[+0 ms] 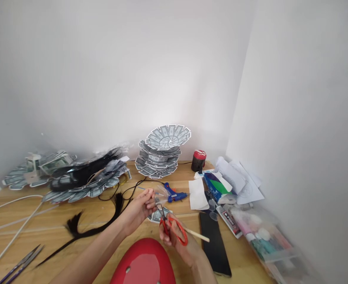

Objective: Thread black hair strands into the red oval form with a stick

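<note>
My right hand (175, 236) holds red-handled scissors (181, 232), their blades pointing up and left toward my left hand (144, 201). The fingers of my left hand are pinched together beside the blade tips; what they hold is too small to make out. A thin pale stick (197, 234) sticks out to the right from my right hand. Beneath the scissors lies a paper printed like a banknote (158, 215). A rounded red object (144, 262) is below my hands at the bottom edge.
Behind my hands are a blue glue gun (175, 194) and a stack of banknote-patterned paper discs (159, 157). Black hair (100, 228) and tweezers (23, 263) lie left. A black phone (215, 244), a blue-green box (217, 184) and a plastic case (268, 240) stand right.
</note>
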`<state>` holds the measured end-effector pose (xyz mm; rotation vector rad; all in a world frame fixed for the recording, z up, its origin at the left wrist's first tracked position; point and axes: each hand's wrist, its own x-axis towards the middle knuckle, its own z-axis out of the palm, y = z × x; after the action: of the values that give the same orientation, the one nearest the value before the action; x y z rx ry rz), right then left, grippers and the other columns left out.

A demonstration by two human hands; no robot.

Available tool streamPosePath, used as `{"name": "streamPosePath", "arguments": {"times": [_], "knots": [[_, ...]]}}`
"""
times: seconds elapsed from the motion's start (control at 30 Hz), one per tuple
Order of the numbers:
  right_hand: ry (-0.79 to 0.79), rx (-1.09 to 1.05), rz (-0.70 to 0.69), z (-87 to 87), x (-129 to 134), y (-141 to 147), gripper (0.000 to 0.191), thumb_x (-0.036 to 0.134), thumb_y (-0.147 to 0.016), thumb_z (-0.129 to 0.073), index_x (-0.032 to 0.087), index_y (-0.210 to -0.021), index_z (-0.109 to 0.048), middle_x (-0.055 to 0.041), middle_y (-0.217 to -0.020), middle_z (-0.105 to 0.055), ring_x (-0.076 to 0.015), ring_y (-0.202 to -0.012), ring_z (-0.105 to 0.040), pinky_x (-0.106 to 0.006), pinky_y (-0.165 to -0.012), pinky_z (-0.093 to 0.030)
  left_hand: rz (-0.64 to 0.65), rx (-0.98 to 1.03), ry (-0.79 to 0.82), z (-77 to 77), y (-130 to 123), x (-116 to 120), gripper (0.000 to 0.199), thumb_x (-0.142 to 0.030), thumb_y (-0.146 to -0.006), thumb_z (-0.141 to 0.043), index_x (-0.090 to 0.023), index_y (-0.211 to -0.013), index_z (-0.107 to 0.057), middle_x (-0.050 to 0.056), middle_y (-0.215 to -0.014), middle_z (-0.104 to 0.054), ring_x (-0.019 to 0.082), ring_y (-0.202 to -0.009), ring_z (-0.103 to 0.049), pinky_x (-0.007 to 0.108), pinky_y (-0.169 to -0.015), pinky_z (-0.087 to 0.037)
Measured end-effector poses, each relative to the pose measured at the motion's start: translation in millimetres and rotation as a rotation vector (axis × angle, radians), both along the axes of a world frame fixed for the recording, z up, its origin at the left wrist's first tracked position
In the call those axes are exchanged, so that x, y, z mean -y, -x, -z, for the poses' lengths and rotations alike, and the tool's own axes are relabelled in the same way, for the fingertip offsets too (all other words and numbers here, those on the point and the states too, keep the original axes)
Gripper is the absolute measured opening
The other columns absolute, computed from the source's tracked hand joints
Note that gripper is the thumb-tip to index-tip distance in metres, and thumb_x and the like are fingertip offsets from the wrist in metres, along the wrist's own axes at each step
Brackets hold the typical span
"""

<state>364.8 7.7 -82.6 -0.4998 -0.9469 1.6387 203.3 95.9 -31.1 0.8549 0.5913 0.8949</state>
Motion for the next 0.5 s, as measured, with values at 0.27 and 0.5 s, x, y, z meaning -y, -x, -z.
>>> {"name": "streamPosePath", "arguments": {"times": [0.27,0.5], "knots": [[0.053,0.210,0.107,-7.0,7,-13,0.022,0.037,-0.096,-0.063,0.016,-0.091,-0.063,0.0045,-0.074,-0.061,-0.0090,-0.054,-0.053,-0.023,-0.053,-0.045,-0.163,0.035,-0.007,-20.6,7,0,0.030,-0.031,-0.096,-0.063,-0.016,-0.121,-0.060,0.009,-0.119,-0.064,0.023,-0.097,-0.067,0.042,-0.081,-0.059],[0.163,0.222,0.200,-18.2,19,-10,0.044,0.060,-0.077,-0.076,0.019,-0.079,-0.059,0.0033,-0.065,-0.062,-0.0076,-0.052,-0.041,-0.023,-0.052,-0.027,-0.307,0.019,-0.176,-39.8,11,-2,0.025,-0.032,-0.097,-0.062,-0.015,-0.115,-0.062,0.007,-0.110,-0.067,0.020,-0.088,-0.067,0.037,-0.075,-0.059]]}}
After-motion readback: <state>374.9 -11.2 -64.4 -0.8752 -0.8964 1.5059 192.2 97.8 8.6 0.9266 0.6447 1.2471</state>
